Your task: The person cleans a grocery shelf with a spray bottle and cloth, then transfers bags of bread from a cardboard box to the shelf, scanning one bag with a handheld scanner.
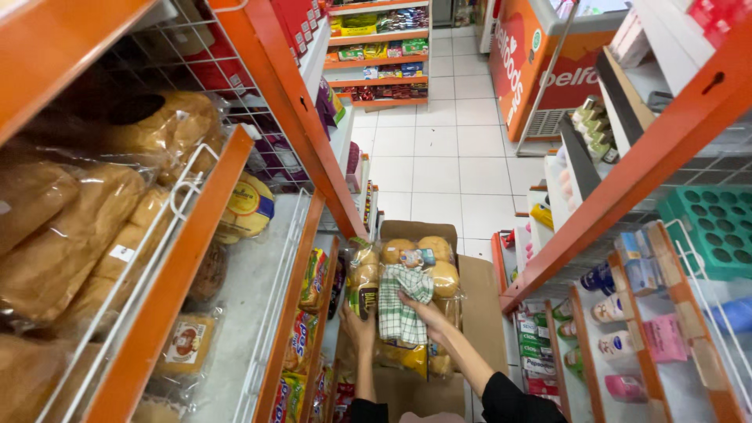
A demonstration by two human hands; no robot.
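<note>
I look down a shop aisle at a cardboard box [478, 313] on the floor. It holds clear bags of round bread buns [439, 262]. My right hand [423, 312] holds a green-and-white checked cloth [401, 301] over the bags. My left hand [359, 327] grips a bag of buns [363, 276] at the box's left side. Both forearms come up from the bottom edge in dark sleeves.
Orange shelving [290, 117] on the left carries bagged loaves [86, 227] behind wire guards and packaged snacks lower down. The orange rack [619, 204] on the right holds small bottles and boxes. A white tiled floor [446, 157] runs ahead to a freezer chest [548, 70] and far shelves.
</note>
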